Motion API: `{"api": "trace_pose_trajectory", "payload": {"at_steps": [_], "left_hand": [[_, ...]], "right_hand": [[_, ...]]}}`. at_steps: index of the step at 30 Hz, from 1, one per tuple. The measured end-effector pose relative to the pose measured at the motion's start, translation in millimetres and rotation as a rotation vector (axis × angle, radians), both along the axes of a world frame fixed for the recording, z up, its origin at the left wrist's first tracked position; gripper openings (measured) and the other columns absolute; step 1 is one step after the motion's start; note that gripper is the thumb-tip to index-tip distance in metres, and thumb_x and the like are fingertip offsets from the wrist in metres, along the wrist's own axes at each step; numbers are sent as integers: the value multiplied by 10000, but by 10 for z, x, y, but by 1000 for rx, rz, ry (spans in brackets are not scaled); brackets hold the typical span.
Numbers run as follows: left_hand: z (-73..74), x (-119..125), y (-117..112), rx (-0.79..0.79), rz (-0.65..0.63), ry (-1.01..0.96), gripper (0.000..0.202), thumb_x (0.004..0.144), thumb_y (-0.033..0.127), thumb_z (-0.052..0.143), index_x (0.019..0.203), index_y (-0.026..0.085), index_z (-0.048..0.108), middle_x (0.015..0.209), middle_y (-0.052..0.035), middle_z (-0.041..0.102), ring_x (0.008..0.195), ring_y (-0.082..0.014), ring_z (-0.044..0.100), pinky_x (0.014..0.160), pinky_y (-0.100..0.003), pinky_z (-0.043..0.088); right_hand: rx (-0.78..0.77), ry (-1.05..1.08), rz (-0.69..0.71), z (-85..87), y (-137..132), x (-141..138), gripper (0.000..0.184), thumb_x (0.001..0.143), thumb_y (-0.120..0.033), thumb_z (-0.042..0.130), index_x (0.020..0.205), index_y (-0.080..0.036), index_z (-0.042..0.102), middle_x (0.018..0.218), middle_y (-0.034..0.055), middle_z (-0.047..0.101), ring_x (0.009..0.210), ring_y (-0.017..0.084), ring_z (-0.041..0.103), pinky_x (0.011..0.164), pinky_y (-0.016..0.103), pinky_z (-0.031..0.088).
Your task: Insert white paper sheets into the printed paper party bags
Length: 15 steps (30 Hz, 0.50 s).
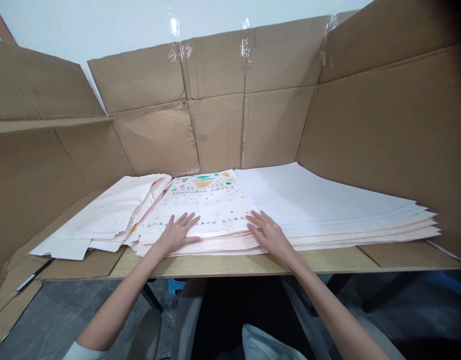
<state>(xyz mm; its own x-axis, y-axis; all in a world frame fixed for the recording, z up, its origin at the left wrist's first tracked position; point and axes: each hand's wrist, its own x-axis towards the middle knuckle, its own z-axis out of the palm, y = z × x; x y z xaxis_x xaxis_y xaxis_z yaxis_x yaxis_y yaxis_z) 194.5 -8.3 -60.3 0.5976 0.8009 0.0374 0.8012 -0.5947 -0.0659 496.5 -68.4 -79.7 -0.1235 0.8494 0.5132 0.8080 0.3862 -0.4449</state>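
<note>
A stack of printed paper sheets (206, 205) with coloured triangles and lettering lies in the middle of the wooden table (328, 260). My left hand (178, 232) rests flat on the stack's near edge, fingers spread. My right hand (266, 232) lies on the stack's right near corner with its fingers stretched out, touching the top sheets. Neither hand holds anything.
A pile of plain white sheets (328, 205) fans out to the right. Pale pink folded sheets (106, 215) lie to the left. Brown cardboard walls (215, 110) enclose the table at the back and both sides. A dark pen-like object (33, 275) lies at the left edge.
</note>
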Motion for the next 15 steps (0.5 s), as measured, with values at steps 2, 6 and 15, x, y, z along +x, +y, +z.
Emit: {"api": "trace_pose_trajectory", "payload": {"at_steps": [2, 6, 15], "left_hand": [[-13, -15, -10, 58, -14, 4, 708, 774, 658, 273, 1360, 264, 226, 1397, -61, 215, 1284, -256, 180, 1011, -499, 113], [-51, 6, -165, 234, -54, -16, 720, 771, 658, 274, 1346, 224, 286, 1396, -50, 217, 1282, -264, 177, 1027, -490, 9], [-230, 114, -342, 327, -63, -56, 777, 766, 666, 249, 1347, 152, 289, 1370, -103, 264, 1272, -288, 199, 1032, -501, -1]], "right_hand": [[-65, 182, -26, 28, 31, 83, 375, 798, -393, 433, 1061, -191, 608, 1224, 56, 473, 1174, 214, 398, 1016, 397, 284], [-195, 901, -89, 66, 268, 313, 391, 755, -394, 482, 1027, -136, 592, 1192, 101, 498, 1074, 207, 495, 949, 355, 374], [-526, 1177, -59, 234, 456, 127, 332, 764, -393, 458, 857, -104, 594, 916, 120, 624, 850, 217, 587, 711, 309, 464]]}}
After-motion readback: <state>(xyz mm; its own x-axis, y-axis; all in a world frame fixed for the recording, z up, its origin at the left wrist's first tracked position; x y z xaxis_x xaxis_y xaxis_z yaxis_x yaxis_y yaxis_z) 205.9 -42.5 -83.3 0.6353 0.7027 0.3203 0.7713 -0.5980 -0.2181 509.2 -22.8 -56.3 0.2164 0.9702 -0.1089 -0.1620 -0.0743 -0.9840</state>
